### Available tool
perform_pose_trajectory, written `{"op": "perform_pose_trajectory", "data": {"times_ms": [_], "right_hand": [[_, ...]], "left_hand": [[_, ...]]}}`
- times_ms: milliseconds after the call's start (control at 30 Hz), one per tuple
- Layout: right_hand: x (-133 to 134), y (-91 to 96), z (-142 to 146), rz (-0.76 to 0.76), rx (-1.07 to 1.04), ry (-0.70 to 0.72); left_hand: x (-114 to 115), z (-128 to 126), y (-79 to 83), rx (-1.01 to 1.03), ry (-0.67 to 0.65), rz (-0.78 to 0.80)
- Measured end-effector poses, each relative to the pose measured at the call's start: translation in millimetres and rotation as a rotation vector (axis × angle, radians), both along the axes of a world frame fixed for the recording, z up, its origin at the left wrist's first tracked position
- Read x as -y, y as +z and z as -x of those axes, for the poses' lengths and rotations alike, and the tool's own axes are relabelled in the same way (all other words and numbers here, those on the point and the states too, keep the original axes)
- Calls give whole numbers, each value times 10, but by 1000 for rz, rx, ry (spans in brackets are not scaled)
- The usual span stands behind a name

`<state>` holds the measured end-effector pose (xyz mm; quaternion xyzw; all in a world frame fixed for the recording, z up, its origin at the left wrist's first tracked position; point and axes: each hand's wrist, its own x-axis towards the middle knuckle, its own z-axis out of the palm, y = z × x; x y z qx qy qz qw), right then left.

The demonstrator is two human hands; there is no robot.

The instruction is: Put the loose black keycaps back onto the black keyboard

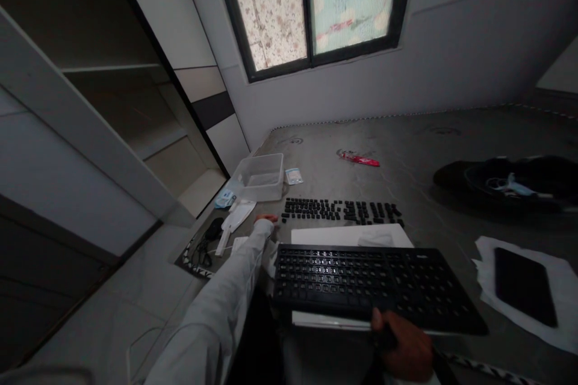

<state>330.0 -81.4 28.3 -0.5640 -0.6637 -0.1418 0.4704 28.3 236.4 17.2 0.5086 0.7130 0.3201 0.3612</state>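
Observation:
A black keyboard (352,280) with its keycaps off and bare key sockets showing lies over a white board (307,236) in front of me. Beyond it, loose black keycaps (311,209) are laid out in rows on the grey surface. My left hand (266,218) reaches past the keyboard's left end to the left edge of those rows, its fingers stretched out low over the surface. At the keyboard's front edge is my right hand (406,349), its thumb up against the rim. Its fingers are closed around something dark that I cannot make out.
Left of the keycaps stand a clear plastic tub (262,177) and a small packet (294,176). A black mouse (214,228) with its cable lies near the left edge. A red tool (361,160) lies farther back. On the right are a dark tablet-like slab (524,286) on white paper and a dark bag (533,180).

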Motion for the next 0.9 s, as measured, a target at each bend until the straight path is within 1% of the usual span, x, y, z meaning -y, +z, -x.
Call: {"op": "perform_pose_trajectory", "data": {"times_ms": [67,133,200,267,333,400,467,500,600,667,733,767,900], "right_hand": [[2,-24,0,-6,15,-6],[2,-66,3,-20,27,-20],[4,-121,8,-62,27,-50],[14,-174,12,-109,15,-86],[36,-207,12,-129,4,-135],[72,-207,5,-127,-8,-178],[117,-176,-4,-121,-16,-204],[141,-152,-8,-121,-17,-208],[204,-68,-5,-135,-19,-215],[234,-22,15,-132,-28,-219],[257,6,49,-117,-36,-229],[268,14,70,-111,-42,-235],[320,34,167,-90,-68,-249]], "left_hand": [[179,8,131,16,-2,7],[430,18,263,24,17,-35],[744,35,372,24,50,-123],[1096,61,430,11,82,-209],[1447,87,413,-5,94,-292],[1759,107,316,-19,89,-369],[2008,113,169,-63,66,-581],[2105,110,92,-74,52,-657],[2294,76,-94,-85,37,-779],[2355,38,-163,-94,-22,-812],[2387,-5,-198,-108,-96,-826],[2398,-25,-207,-112,-112,-828],[2436,-82,-199,-84,-83,-829]]}}
